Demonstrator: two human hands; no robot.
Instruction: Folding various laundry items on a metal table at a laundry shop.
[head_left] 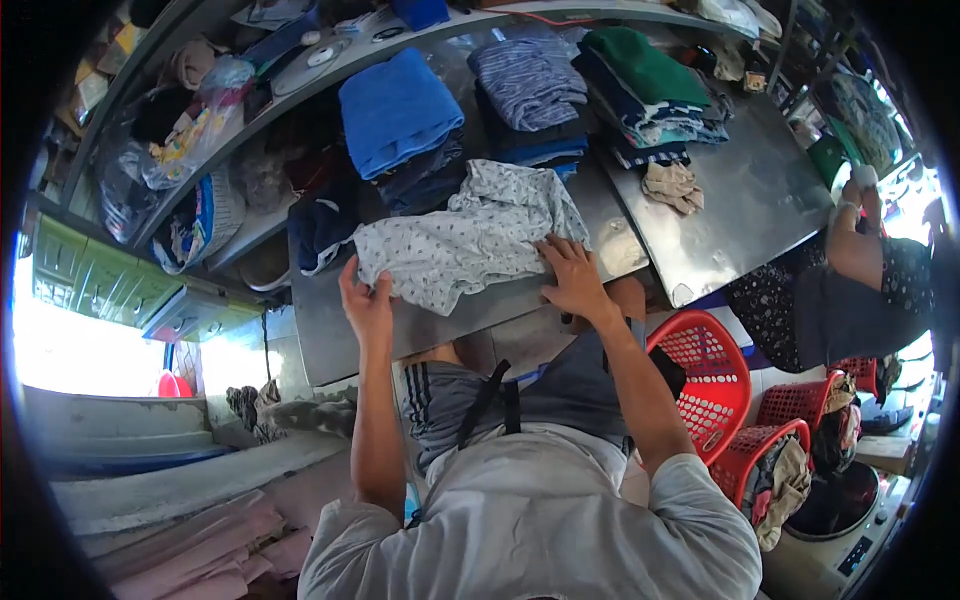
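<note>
A white garment with a small dark print (450, 245) lies loosely spread and wrinkled on the metal table in front of me. At its left end is my left hand (368, 305), thumb and fingers apart, against the cloth's edge. My right hand (575, 280) rests with spread fingers on the right end of the garment. Just behind the cloth stand a stack topped by a blue folded towel (400, 110) and another topped by a grey-blue striped folded garment (530, 85). A dark navy cloth (322, 235) lies by the garment's left end.
Further right is a stack topped with green cloth (635, 65), beside a crumpled beige cloth (673, 188). Red plastic baskets (712, 375) stand on the floor to my right, near a washing machine (850, 530). Another person (860, 290) is at the far right. Cluttered shelves (300, 95) curve behind the table.
</note>
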